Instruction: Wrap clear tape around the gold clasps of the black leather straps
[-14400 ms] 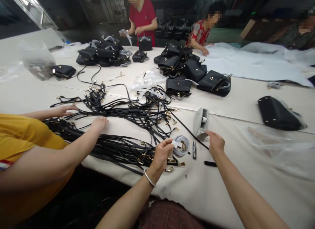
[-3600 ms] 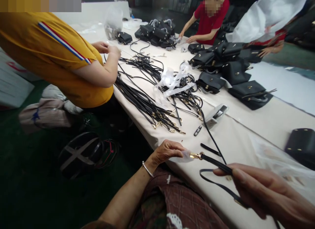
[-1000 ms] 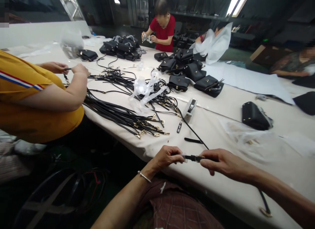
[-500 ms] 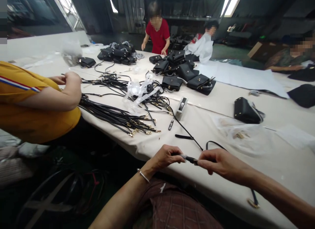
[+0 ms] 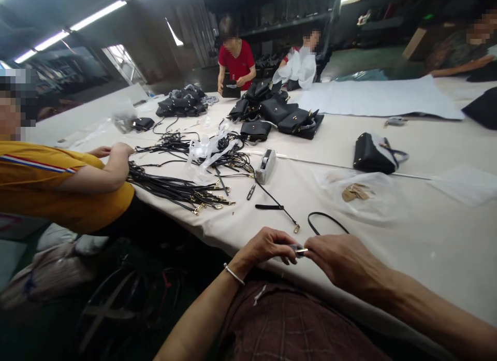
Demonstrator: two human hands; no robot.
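Note:
Close to the table's front edge, my left hand [image 5: 268, 247] is closed in a pinch on the end of a black strap [image 5: 328, 215], where clear film and a gold-coloured metal piece [image 5: 300, 250] show. My right hand [image 5: 341, 255] has its fingers closed at the other side of that metal piece; its back hides most of the grip. The strap loops up from behind the right hand onto the cloth. Just beyond lies another thin strap with a gold clasp [image 5: 296, 228], beside a short black strip [image 5: 268, 207].
Thread snips [image 5: 251, 192] and a tape dispenser [image 5: 265, 167] lie ahead. Left of them spreads a pile of black straps [image 5: 174, 187], near a co-worker in yellow [image 5: 77, 190]. Black handbags [image 5: 272, 110] are heaped farther back. On the right are one handbag [image 5: 373, 153] and a plastic bag [image 5: 357, 192].
The view has tilted up and turned slightly. My hands have come closer together, and the gold metal piece now shows between them. The far co-worker in red now holds a black bag.

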